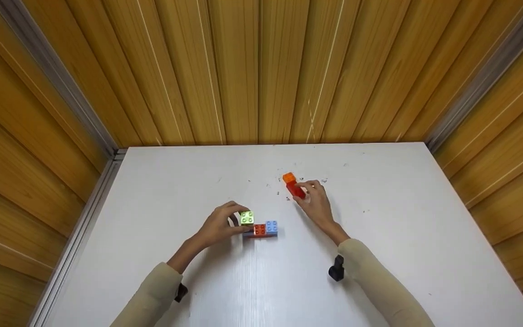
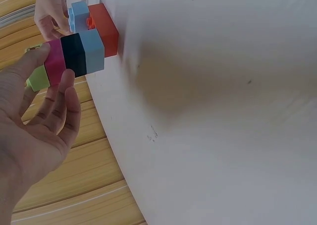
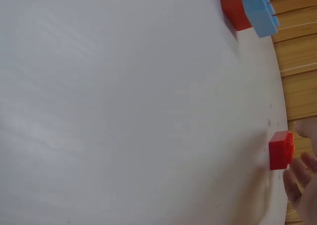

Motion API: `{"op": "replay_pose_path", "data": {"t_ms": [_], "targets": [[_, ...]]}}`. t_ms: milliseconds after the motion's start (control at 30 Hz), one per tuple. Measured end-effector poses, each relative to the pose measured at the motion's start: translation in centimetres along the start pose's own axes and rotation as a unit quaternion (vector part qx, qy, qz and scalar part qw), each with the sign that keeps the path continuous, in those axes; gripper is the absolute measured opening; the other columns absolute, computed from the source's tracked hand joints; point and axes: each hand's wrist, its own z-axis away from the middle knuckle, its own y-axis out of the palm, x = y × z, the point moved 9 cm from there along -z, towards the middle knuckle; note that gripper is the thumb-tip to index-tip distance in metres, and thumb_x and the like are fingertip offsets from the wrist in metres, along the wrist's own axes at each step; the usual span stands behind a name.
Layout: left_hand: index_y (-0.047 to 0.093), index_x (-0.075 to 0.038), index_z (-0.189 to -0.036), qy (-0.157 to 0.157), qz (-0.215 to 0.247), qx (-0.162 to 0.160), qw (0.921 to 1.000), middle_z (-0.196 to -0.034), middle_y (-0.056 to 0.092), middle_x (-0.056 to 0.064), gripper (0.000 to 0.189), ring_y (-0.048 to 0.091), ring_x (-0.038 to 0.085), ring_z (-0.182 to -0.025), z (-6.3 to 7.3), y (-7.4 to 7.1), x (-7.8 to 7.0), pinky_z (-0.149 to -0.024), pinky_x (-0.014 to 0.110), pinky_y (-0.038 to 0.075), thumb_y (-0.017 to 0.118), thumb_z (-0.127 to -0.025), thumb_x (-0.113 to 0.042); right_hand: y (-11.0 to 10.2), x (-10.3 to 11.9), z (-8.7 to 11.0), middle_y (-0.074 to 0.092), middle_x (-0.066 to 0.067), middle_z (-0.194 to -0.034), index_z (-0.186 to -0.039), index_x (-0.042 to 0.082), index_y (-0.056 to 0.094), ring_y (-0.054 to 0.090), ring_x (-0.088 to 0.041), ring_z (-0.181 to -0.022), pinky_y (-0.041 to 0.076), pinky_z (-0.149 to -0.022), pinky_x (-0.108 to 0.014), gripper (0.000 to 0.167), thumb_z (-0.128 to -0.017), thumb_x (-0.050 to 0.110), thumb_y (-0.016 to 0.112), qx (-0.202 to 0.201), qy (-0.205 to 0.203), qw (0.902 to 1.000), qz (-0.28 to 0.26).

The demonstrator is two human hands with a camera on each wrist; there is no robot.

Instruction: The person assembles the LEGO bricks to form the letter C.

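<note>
My left hand [image 1: 219, 223] pinches a stack of toy bricks between thumb and fingers. A lime green brick [image 1: 247, 218] tops it, with magenta [image 2: 54, 61], black [image 2: 74, 55] and light blue [image 2: 94, 50] bricks below. The stack is at the left end of a long red brick [image 2: 105, 29] on the table; another light blue brick [image 1: 271, 226] sits on its right end. Farther back, my right hand [image 1: 318, 205] has its thumb and fingers spread about a red brick [image 3: 280, 150], with gaps showing in the right wrist view. An orange brick [image 1: 289, 177] adjoins its far end.
The white table [image 1: 161, 181] carries small dark marks around the orange and red bricks. Wood-patterned panels [image 1: 234, 72] rise behind it and at both sides. A black wrist device [image 1: 337, 269] sits by the right sleeve.
</note>
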Motion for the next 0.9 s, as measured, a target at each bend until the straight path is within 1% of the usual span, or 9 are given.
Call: {"op": "replay_pose_path", "data": {"t_ms": [67,167,267,400,467,567,667,767,900], "targets": [[0.070,-0.010,-0.123,0.002,0.002,0.003,1.0000,-0.111,0.067,0.006,0.041,0.069,0.021,-0.085,0.1,0.0,0.0,-0.067,0.021,0.052,0.083,-0.086,-0.020,0.4,-0.7,0.0,0.060,-0.019,-0.123,-0.121,0.005,0.071,0.057,-0.037,-0.111,0.050,-0.097,-0.048,0.040,-0.084,0.011,0.084,0.002,0.016,0.9996,0.024],[0.067,-0.009,-0.128,0.009,0.012,0.002,0.9999,-0.115,0.067,0.007,0.045,0.069,0.022,-0.088,0.3,-0.1,0.0,-0.068,0.021,0.053,0.082,-0.087,-0.021,1.0,-1.5,0.2,0.059,-0.019,-0.126,-0.123,0.007,0.071,0.054,-0.038,-0.113,0.047,-0.100,-0.049,0.043,-0.083,0.017,0.085,0.017,0.034,0.9983,0.043],[0.067,-0.007,-0.129,0.021,0.031,-0.009,0.9992,-0.116,0.067,0.007,0.046,0.069,0.022,-0.089,0.4,-0.4,-0.3,-0.069,0.022,0.055,0.082,-0.088,-0.022,1.1,-1.8,0.4,0.061,-0.018,-0.124,-0.120,0.008,0.071,0.055,-0.036,-0.110,0.046,-0.096,-0.048,0.042,-0.083,0.020,0.086,0.025,0.040,0.9978,0.046],[0.071,-0.007,-0.122,0.046,0.052,-0.030,0.9972,-0.112,0.069,0.008,0.040,0.069,0.022,-0.087,0.5,-1.0,-0.7,-0.071,0.026,0.056,0.082,-0.087,-0.021,1.0,-1.8,0.6,0.067,-0.014,-0.118,-0.116,0.009,0.071,0.057,-0.032,-0.105,0.046,-0.092,-0.044,0.038,-0.083,0.020,0.086,0.029,0.033,0.9979,0.047],[0.072,-0.008,-0.120,0.052,0.056,-0.033,0.9965,-0.111,0.070,0.008,0.037,0.070,0.021,-0.086,0.5,-1.0,-0.8,-0.071,0.027,0.057,0.082,-0.087,-0.019,0.9,-1.7,0.8,0.069,-0.012,-0.115,-0.115,0.008,0.071,0.057,-0.030,-0.103,0.047,-0.091,-0.042,0.036,-0.084,0.018,0.085,0.033,0.030,0.9978,0.049],[0.073,-0.010,-0.119,0.053,0.048,-0.035,0.9968,-0.111,0.071,0.006,0.033,0.070,0.019,-0.084,0.5,-1.0,-0.7,-0.070,0.031,0.058,0.082,-0.087,-0.017,0.8,-1.5,1.2,0.071,-0.012,-0.111,-0.114,0.007,0.070,0.057,-0.028,-0.099,0.048,-0.089,-0.040,0.032,-0.085,0.014,0.083,0.038,0.024,0.9976,0.053],[0.074,-0.012,-0.119,0.050,0.033,-0.038,0.9975,-0.110,0.072,0.005,0.033,0.070,0.018,-0.083,0.5,-1.1,-0.7,-0.073,0.035,0.059,0.082,-0.087,-0.018,0.6,-1.4,1.6,0.071,-0.012,-0.110,-0.112,0.007,0.071,0.057,-0.028,-0.099,0.049,-0.090,-0.040,0.027,-0.087,0.010,0.081,0.048,0.025,0.9978,0.039],[0.075,-0.013,-0.118,0.049,0.023,-0.039,0.9978,-0.109,0.073,0.003,0.033,0.070,0.018,-0.082,0.6,-1.2,-0.7,-0.072,0.036,0.059,0.082,-0.087,-0.019,0.5,-1.2,1.9,0.071,-0.012,-0.109,-0.109,0.007,0.072,0.056,-0.027,-0.098,0.049,-0.089,-0.039,0.024,-0.087,0.008,0.081,0.059,0.025,0.9978,0.019],[0.076,-0.014,-0.118,0.055,0.013,-0.037,0.9977,-0.108,0.074,0.003,0.032,0.070,0.018,-0.081,0.6,-1.4,-0.9,-0.071,0.037,0.059,0.082,-0.087,-0.019,0.5,-1.0,2.5,0.071,-0.011,-0.109,-0.108,0.007,0.071,0.056,-0.025,-0.098,0.049,-0.088,-0.039,0.023,-0.087,0.007,0.080,0.074,0.024,0.9970,0.009]]}}
